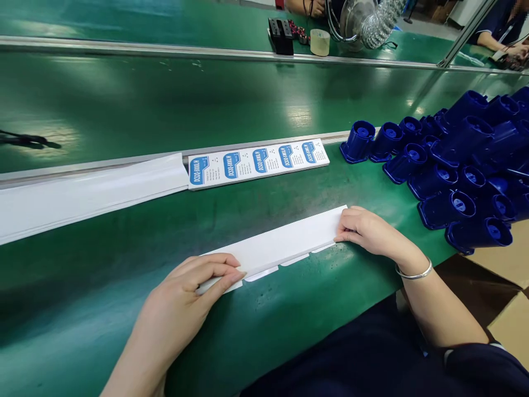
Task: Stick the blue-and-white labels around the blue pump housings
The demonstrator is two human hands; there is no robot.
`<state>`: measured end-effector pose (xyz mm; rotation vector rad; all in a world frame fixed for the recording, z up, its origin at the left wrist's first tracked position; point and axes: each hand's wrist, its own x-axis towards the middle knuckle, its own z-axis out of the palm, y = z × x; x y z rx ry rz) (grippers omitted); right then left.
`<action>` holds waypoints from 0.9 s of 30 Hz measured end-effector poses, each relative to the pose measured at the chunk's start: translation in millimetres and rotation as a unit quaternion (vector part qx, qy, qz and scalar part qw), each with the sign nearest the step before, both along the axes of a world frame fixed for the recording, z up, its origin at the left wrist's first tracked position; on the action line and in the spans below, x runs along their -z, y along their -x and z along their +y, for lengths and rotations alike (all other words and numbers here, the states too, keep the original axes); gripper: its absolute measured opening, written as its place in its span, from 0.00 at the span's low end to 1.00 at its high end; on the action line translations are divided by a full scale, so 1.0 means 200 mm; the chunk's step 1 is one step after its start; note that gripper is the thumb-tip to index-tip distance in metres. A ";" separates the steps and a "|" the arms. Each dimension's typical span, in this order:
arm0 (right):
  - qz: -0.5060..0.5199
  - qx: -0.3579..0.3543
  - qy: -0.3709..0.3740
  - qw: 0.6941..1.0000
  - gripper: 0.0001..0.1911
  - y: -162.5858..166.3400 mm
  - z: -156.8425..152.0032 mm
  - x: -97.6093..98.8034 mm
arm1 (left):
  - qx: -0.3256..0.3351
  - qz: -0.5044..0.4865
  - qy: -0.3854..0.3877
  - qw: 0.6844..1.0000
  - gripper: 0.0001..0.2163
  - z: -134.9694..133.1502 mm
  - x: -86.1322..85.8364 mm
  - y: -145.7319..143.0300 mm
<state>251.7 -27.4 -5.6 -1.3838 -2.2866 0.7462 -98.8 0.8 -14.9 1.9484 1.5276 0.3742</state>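
A long white paper strip point(285, 242) lies over the green bench between my hands, with several white tabs point(295, 259) showing along its near edge. At its left end my left hand point(198, 292) is closed, thumb and fingers pinching the strip. My right hand point(363, 230) pinches the right end between thumb and bent fingers. Beyond the strip rests a stack of label sheets point(258, 164) printed with blue and white labels. Left of that stack, and touching it, is a longer pile of blank white sheets point(86, 193).
Many dark blue plastic housings point(458, 205) crowd the right side of the bench. A metal rail point(165, 48) crosses behind. Past it stand a tape roll point(319, 42), a black block point(281, 36) and a silver flexible duct point(382, 25). Parts of two other people show at the back.
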 end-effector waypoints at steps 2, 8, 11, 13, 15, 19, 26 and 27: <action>0.018 -0.013 -0.008 1.000 0.07 -0.01 -0.01 0.00 | -0.001 0.000 0.004 1.000 0.14 0.00 0.00 0.00; 0.022 0.010 0.028 0.999 0.07 0.00 0.01 0.03 | 0.013 0.001 -0.006 1.000 0.14 0.00 0.00 0.02; 0.014 0.057 0.035 0.998 0.06 0.02 0.02 0.04 | 0.010 0.005 0.003 1.000 0.13 0.01 0.01 0.02; 0.015 0.070 0.034 0.997 0.06 0.02 0.02 0.04 | 0.010 0.007 0.006 1.000 0.12 0.01 0.02 0.02; 0.026 0.060 0.037 0.997 0.05 0.00 0.01 0.03 | 0.013 0.001 0.000 1.000 0.12 0.01 0.02 0.03; 0.029 0.011 0.014 0.999 0.04 -0.06 -0.01 -0.01 | 0.049 -0.009 -0.022 0.999 0.15 0.00 0.04 0.06; 0.033 0.018 -0.010 0.999 0.07 -0.06 0.02 0.03 | 0.017 0.027 0.005 0.999 0.15 0.01 0.03 0.05; 0.024 0.031 -0.011 0.999 0.08 -0.05 0.03 0.04 | 0.000 0.034 0.020 0.999 0.14 0.01 0.02 0.03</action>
